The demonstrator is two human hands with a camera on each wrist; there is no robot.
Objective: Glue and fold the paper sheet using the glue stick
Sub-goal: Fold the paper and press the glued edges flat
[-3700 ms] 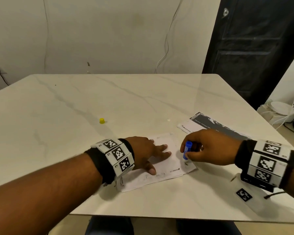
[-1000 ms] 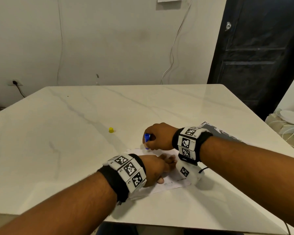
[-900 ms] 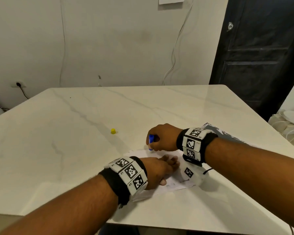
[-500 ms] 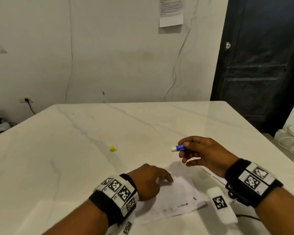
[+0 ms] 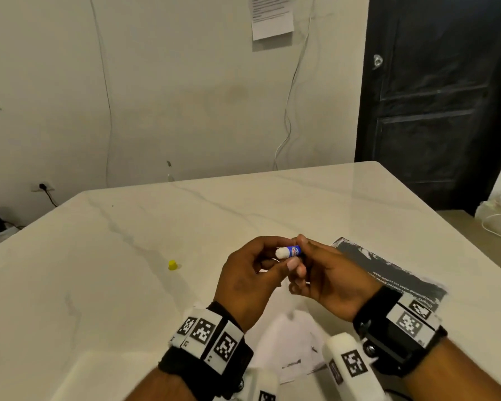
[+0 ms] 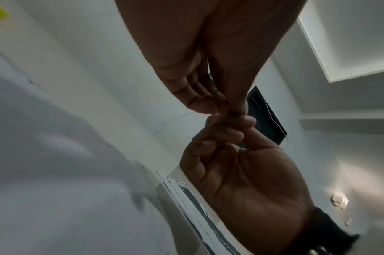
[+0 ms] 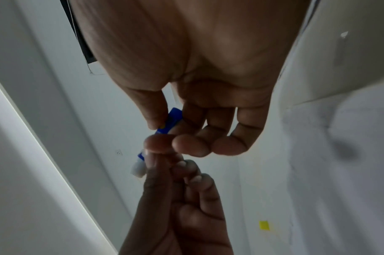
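Glue stick [image 5: 290, 252]: now pinched by both your left hand [image 5: 248, 282] and right hand [image 5: 331, 280], lifted off paper sheet [image 5: 289, 345] near tabletop's [image 5: 99, 285] front edge.

Pale marble table [image 5: 99, 285] bearing a yellow cap [image 5: 172, 265], white paper sheet [image 5: 289, 340] and dark printed leaflet [image 5: 388, 273]
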